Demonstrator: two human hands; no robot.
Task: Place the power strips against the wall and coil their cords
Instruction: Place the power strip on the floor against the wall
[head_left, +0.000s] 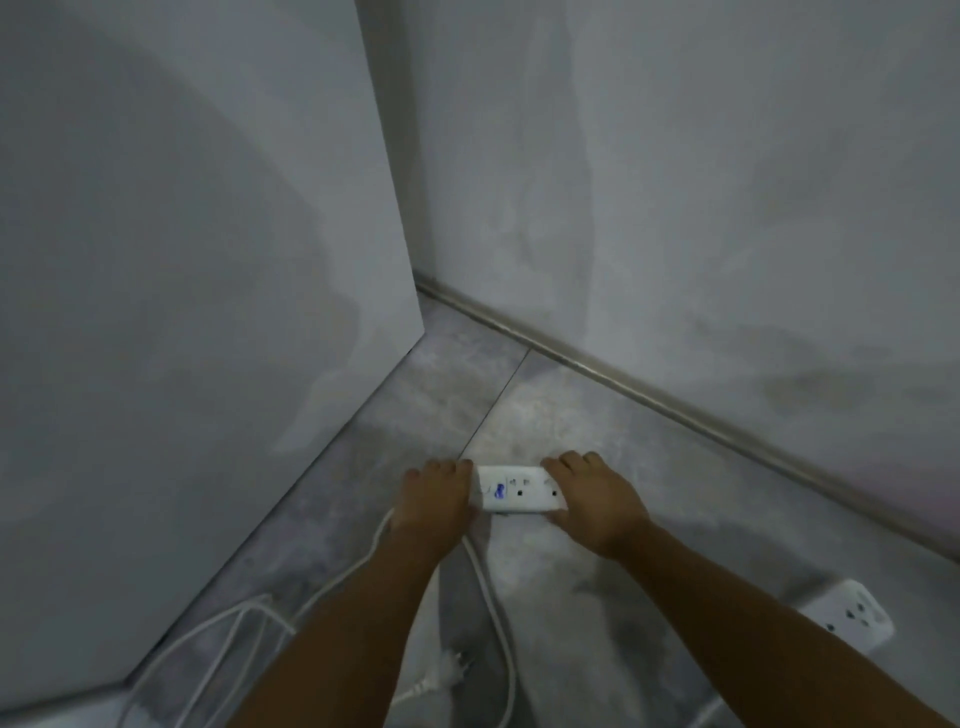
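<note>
White socketed power strip, blue-marked.

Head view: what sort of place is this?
Probably a bare indoor room corner: plain grey walls, a skirting strip where wall meets tiled floor, and a white power strip with loose cord.

No text, brand, number or sign can be read.

The white power strip lying on the floor carries one small blue mark on its top face, toward its left end. The mark is blurred and cannot be made out as letters or a logo. Faint grey markings beside its sockets are too small to read.

The second power strip, on the floor near the right-hand wall, has no printing on its face that can be made out.
</note>
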